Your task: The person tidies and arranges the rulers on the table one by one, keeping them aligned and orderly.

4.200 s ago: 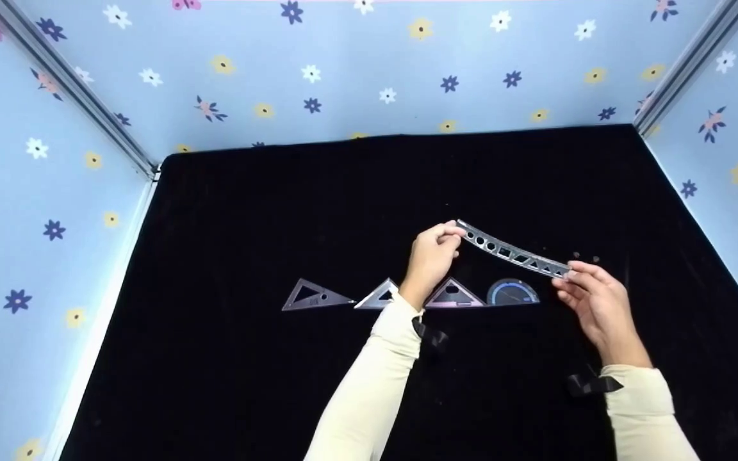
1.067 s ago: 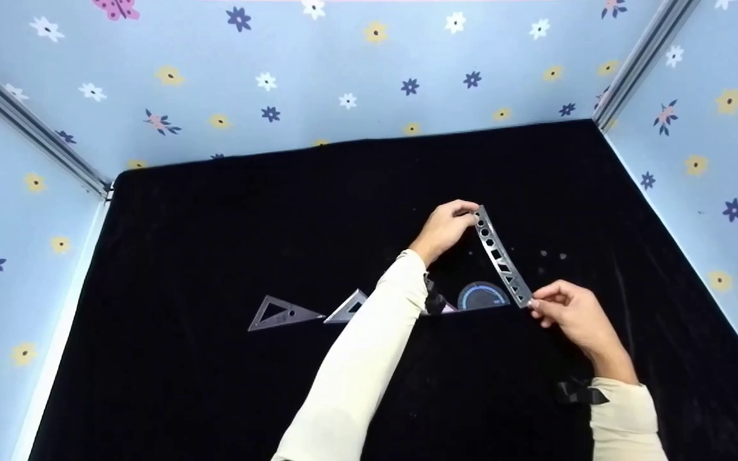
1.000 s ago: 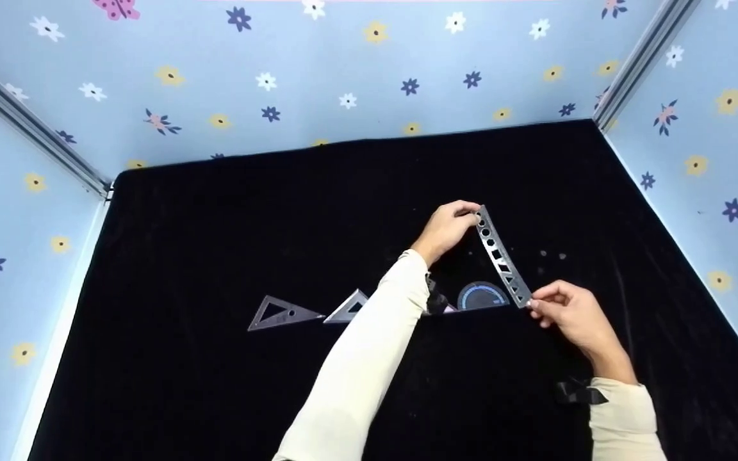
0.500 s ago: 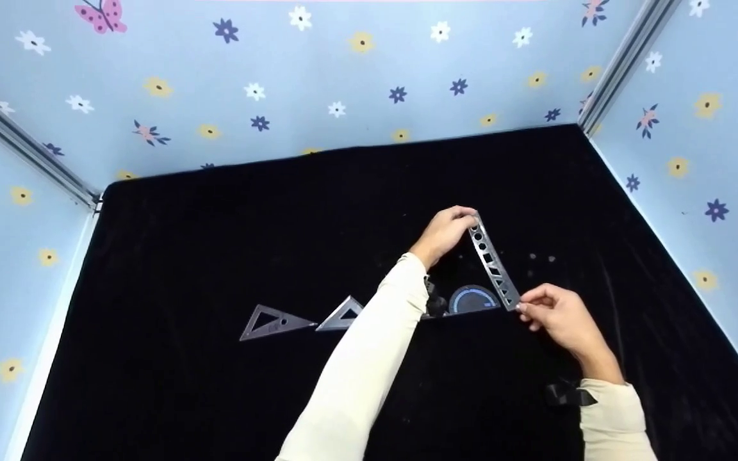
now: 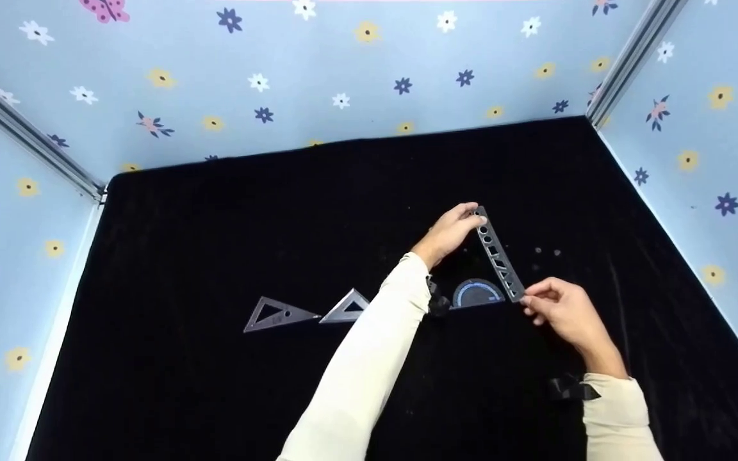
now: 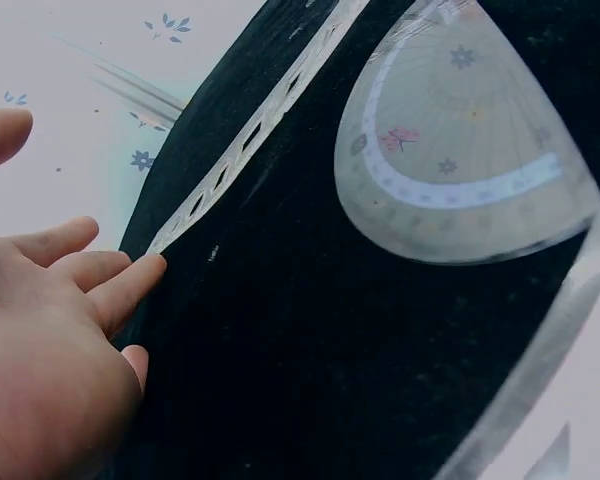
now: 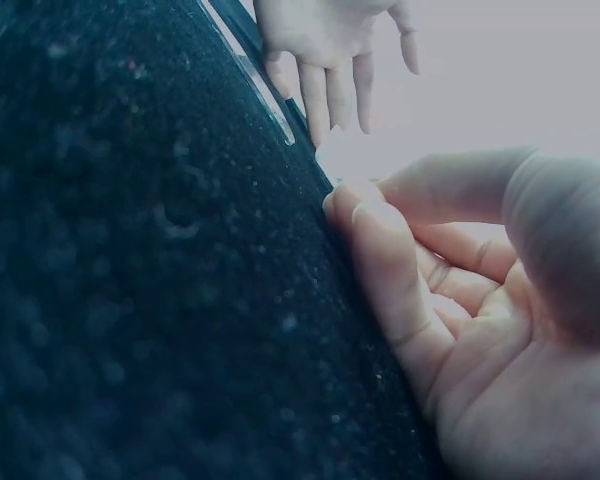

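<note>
In the head view a clear ruler [image 5: 496, 251] with a row of cut-out shapes slants just right of the protractor [image 5: 476, 294]. My left hand [image 5: 449, 232] is at its far end; in the left wrist view that hand's [image 6: 50, 340] straight fingers touch the ruler [image 6: 245, 140] while the thumb stands apart. Thumb and index finger of my right hand [image 5: 564, 310] pinch the near end, and the right wrist view shows this hand [image 7: 480, 280] close up. Left of the protractor lie two set squares: one [image 5: 344, 314] partly behind my left sleeve, another [image 5: 263, 317] farther left.
Black cloth [image 5: 215, 384] covers the table. Blue flowered walls [image 5: 305, 77] with metal corner posts stand behind and at both sides. Small specks [image 5: 557, 252] show right of the ruler. My left forearm [image 5: 356, 371] crosses over the row of drawing tools.
Since the oldest frame the ruler has swung from a shallow slant to a steep one beside the protractor. My left sleeve now hides a third set square. Over the last second little moves.
</note>
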Demonstrator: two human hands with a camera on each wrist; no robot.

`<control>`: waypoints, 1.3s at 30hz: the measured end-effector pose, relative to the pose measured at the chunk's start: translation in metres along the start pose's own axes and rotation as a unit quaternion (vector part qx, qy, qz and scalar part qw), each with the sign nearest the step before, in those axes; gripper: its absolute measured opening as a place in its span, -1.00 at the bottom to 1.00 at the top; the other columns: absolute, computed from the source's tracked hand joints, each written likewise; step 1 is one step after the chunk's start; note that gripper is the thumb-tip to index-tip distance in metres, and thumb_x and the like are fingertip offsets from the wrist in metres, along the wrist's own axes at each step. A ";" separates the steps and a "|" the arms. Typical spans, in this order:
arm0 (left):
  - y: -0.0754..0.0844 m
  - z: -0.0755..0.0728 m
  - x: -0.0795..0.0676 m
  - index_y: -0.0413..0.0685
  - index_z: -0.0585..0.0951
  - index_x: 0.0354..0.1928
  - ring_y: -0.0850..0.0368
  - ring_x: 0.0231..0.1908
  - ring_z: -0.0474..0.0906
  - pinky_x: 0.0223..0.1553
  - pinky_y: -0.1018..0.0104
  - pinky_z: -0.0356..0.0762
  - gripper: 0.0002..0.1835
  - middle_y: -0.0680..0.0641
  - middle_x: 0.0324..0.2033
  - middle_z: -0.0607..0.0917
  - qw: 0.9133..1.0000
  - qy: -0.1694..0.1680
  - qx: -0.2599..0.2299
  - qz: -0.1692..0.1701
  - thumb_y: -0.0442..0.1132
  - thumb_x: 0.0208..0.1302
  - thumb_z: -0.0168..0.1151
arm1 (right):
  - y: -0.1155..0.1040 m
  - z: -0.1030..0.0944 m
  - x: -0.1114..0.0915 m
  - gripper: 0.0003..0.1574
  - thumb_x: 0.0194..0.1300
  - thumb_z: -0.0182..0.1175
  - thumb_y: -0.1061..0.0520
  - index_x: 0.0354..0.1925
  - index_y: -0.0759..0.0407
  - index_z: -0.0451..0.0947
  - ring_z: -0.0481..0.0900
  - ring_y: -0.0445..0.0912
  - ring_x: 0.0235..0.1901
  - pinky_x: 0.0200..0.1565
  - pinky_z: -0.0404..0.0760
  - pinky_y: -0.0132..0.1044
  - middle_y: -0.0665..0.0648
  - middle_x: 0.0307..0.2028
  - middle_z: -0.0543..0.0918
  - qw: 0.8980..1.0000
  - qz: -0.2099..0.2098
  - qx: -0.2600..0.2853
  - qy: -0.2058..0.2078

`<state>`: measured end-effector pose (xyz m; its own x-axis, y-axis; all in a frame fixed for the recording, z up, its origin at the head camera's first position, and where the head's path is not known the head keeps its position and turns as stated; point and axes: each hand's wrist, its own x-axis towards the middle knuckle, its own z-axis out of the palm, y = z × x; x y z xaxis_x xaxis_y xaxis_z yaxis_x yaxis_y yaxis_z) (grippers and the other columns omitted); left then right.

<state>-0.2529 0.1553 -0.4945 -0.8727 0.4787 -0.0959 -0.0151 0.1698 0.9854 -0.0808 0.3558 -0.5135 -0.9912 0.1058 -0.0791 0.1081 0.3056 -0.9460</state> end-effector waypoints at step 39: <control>-0.003 -0.031 -0.043 -0.38 0.69 -0.15 -0.03 -0.32 0.75 -0.16 0.29 0.66 -0.82 -0.13 -0.41 0.76 0.986 0.140 -0.079 0.044 -0.47 0.33 0.13 | 0.016 -0.013 0.005 -0.72 0.29 0.27 0.40 -0.09 0.61 0.53 0.65 -0.14 -0.56 -0.50 0.68 -0.23 0.25 -0.44 0.70 1.000 0.023 0.012 -0.001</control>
